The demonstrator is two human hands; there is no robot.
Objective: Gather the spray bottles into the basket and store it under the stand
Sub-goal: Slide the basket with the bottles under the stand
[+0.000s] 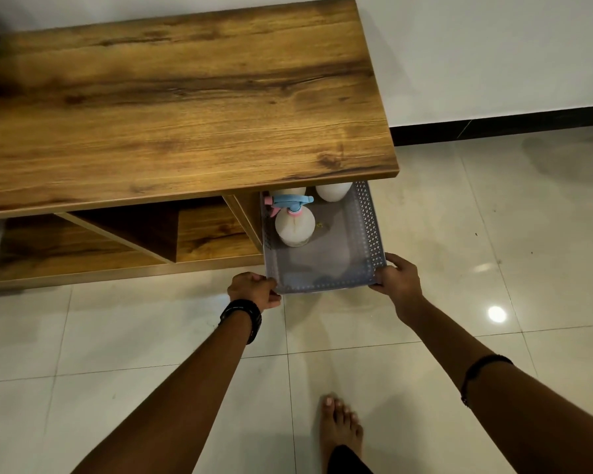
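A grey perforated basket point(370, 230) rests on the floor, its far end under the right end of the wooden stand point(185, 104). Inside it stands a white spray bottle point(294, 227) with a blue and pink trigger head. Two more white bottles, one at the back left point(290, 191) and one at the back right point(332, 192), are partly hidden by the stand's top. My left hand point(254, 289) grips the basket's near left corner. My right hand point(396, 275) grips its near right corner.
The stand has open wooden compartments point(199, 234) to the left of the basket. Glossy white floor tiles point(493, 268) spread around. A white wall with black skirting point(493, 126) runs behind. My bare foot point(339, 429) is on the floor below the basket.
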